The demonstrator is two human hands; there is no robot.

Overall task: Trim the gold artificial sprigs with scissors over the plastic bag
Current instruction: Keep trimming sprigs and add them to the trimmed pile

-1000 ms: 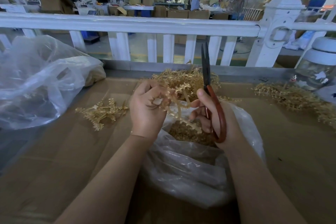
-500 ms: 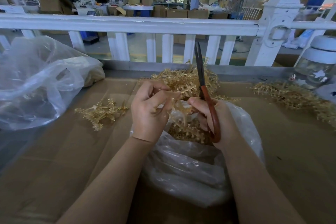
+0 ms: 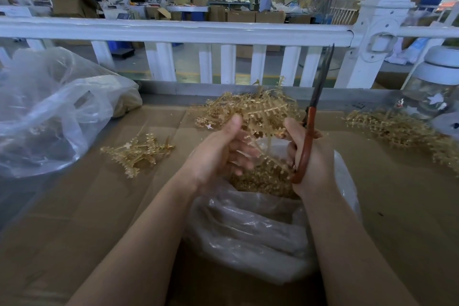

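Two hands over plastic bag (image 3: 248,226): left hand (image 3: 218,154) gripping gold sprig (image 3: 263,129), right hand (image 3: 313,156) clasping scissors (image 3: 310,129), blades barely parted.

Single head-worn wide-angle view, looking forward and down, close above the cardboard-covered table (image 3: 74,206), white railing (image 3: 173,30) beyond, workshop floor farther back.

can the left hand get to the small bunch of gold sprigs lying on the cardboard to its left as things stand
Probably yes, but not freely. The small bunch lies in the open on the cardboard beside the left hand, nothing between them. But that hand already holds a sprig over the plastic bag, so it would need to let that go first.
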